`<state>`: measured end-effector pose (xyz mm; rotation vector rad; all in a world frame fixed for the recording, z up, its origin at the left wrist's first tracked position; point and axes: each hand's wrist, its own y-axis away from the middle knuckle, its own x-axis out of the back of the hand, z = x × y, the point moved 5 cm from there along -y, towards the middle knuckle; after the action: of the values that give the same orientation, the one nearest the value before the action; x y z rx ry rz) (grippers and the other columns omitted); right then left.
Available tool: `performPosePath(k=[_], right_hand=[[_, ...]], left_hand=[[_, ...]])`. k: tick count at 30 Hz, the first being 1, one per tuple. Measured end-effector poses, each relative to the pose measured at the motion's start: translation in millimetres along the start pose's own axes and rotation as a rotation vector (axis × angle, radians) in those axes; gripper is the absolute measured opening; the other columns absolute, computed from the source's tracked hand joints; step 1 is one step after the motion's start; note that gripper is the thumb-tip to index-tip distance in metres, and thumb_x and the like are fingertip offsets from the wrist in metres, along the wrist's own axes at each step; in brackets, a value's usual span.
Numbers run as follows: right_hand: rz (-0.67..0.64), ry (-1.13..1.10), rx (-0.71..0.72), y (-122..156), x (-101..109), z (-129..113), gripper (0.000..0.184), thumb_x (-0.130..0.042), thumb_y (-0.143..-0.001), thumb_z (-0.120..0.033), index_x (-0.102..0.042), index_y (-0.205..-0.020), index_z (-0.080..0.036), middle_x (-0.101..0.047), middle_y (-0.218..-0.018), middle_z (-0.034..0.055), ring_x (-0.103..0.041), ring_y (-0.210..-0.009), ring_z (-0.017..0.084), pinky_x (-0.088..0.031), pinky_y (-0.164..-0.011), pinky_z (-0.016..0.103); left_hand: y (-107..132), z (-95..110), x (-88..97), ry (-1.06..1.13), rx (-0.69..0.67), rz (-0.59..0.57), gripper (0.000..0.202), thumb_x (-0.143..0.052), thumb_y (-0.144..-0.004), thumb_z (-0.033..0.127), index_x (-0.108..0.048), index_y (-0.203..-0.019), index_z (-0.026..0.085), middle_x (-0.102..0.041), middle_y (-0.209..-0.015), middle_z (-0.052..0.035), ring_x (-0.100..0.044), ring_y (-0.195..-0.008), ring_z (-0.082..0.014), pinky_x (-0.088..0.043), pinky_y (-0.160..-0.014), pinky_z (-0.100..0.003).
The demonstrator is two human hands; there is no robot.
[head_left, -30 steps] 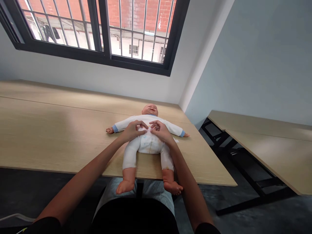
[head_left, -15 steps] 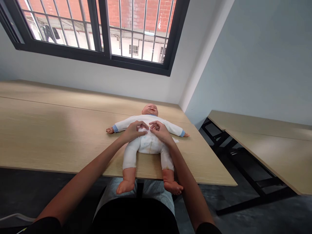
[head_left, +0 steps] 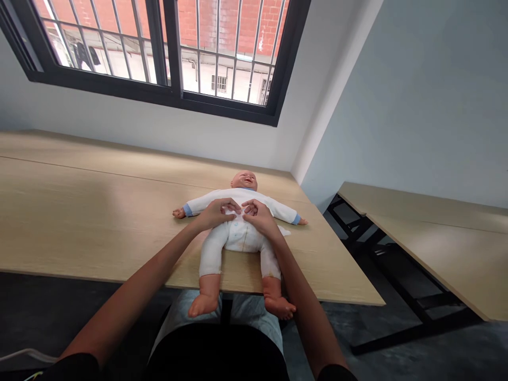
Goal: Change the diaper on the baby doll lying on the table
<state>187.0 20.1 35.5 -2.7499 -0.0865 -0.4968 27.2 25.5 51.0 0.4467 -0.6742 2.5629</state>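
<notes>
A baby doll [head_left: 244, 235] lies on its back on the wooden table [head_left: 99, 222], legs toward me and feet over the front edge. It wears a white top [head_left: 206, 201] with blue cuffs and collar; white cloth covers its hips and legs. At its belly, my left hand [head_left: 219, 212] has curled fingers, the thumb and fingertips closed on the clothing near the middle. My right hand [head_left: 257, 215] faces it, fingers bent and pinching the cloth close by. The exact bit of cloth between the fingertips is too small to make out. A white flap [head_left: 284, 231] sticks out beside my right wrist.
Behind the table is a wall with a dark-framed, barred window [head_left: 226, 58]. To the right, across a gap, stands a second wooden table [head_left: 436, 233] on black metal legs. The near table's front edge runs just ahead of my lap.
Both hands stay at the doll's belly, with only small finger movements. The right fingers curl slightly more and shift a little left. The view tips very slightly.
</notes>
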Motion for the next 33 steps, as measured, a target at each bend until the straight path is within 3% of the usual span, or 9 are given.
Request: performPosePath(k=[4, 7, 10, 12, 16, 20, 26, 33], right_hand=[[0.008, -0.056, 0.033, -1.9, 8.7, -11.6, 0.032, -0.058, -0.063, -0.024, -0.061, -0.094, -0.016, -0.06, -0.076, -0.0014, -0.056, -0.066, 0.013, -0.045, -0.063, 0.025], [0.115, -0.113, 0.08, 4.6, 35.1, -22.3, 0.035, -0.06, -0.067, -0.031, -0.06, -0.1, -0.017, -0.061, -0.081, 0.0012, -0.057, -0.071, 0.015, -0.046, -0.064, 0.027], [0.261, 0.005, 0.061, 31.0, 64.1, -25.1, 0.035, -0.063, -0.073, -0.037, -0.06, -0.102, -0.018, -0.062, -0.09, 0.0044, -0.056, -0.073, 0.017, -0.047, -0.066, 0.03], [0.266, 0.153, 0.041, 57.1, 71.9, -25.0, 0.029, -0.063, -0.077, -0.039, -0.062, -0.098, -0.019, -0.064, -0.096, 0.0066, -0.057, -0.077, 0.019, -0.047, -0.071, 0.034], [0.141, 0.489, 0.061, 103.7, 59.4, -29.2, 0.015, -0.067, -0.085, -0.035, -0.065, -0.081, -0.02, -0.066, -0.091, 0.007, -0.057, -0.09, 0.026, -0.041, -0.085, 0.042], [0.084, 0.676, 0.045, 116.6, 37.4, -31.7, 0.01, -0.073, -0.084, -0.027, -0.067, -0.08, -0.02, -0.066, -0.082, 0.006, -0.055, -0.088, 0.028, -0.038, -0.081, 0.04], [0.057, 0.721, 0.042, 109.1, 25.9, -28.1, 0.01, -0.073, -0.082, -0.013, -0.066, -0.076, -0.017, -0.063, -0.077, 0.0037, -0.053, -0.08, 0.023, -0.035, -0.073, 0.034], [0.049, 0.787, 0.017, 112.6, 34.0, -32.6, 0.008, -0.075, -0.083, -0.016, -0.07, -0.077, -0.018, -0.065, -0.078, 0.0025, -0.054, -0.081, 0.022, -0.032, -0.073, 0.033]], left_hand=[[-3.0, -2.0, 13.3, 0.078, 0.026, 0.043, 0.027, -0.072, -0.068, 0.032, -0.068, -0.089, 0.016, -0.075, -0.093, -0.0102, -0.068, -0.09, -0.0228, -0.047, -0.065, -0.028], [3.5, 4.2, 27.1, 0.03, 0.027, 0.14, 0.025, -0.071, -0.072, 0.038, -0.069, -0.085, 0.017, -0.074, -0.092, -0.0083, -0.067, -0.089, -0.0227, -0.049, -0.07, -0.03], [23.8, 13.5, 34.9, -0.102, 0.037, 0.233, 0.02, -0.066, -0.079, 0.039, -0.07, -0.082, 0.019, -0.074, -0.092, -0.0058, -0.065, -0.088, -0.022, -0.049, -0.078, -0.034], [41.7, 19.9, 31.5, -0.184, 0.016, 0.258, 0.017, -0.066, -0.08, 0.037, -0.069, -0.077, 0.02, -0.072, -0.088, -0.0046, -0.064, -0.088, -0.0229, -0.048, -0.083, -0.037], [70.0, 29.5, 5.4, -0.316, -0.045, 0.182, 0.008, -0.075, -0.075, 0.029, -0.071, -0.072, 0.022, -0.066, -0.095, -0.0054, -0.059, -0.1, -0.0274, -0.044, -0.093, -0.043], [79.1, 28.7, -14.1, -0.405, 0.006, 0.167, 0.009, -0.08, -0.069, 0.019, -0.072, -0.071, 0.022, -0.06, -0.109, -0.0073, -0.055, -0.107, -0.0304, -0.044, -0.093, -0.044], [79.8, 19.6, -12.7, -0.331, 0.025, 0.184, 0.007, -0.073, -0.076, 0.015, -0.072, -0.072, 0.021, -0.057, -0.107, -0.0074, -0.053, -0.109, -0.0292, -0.042, -0.098, -0.044], [84.7, 15.4, -8.7, -0.278, 0.043, 0.171, 0.005, -0.07, -0.08, 0.02, -0.072, -0.075, 0.02, -0.056, -0.113, -0.0085, -0.05, -0.116, -0.03, -0.037, -0.105, -0.047]])
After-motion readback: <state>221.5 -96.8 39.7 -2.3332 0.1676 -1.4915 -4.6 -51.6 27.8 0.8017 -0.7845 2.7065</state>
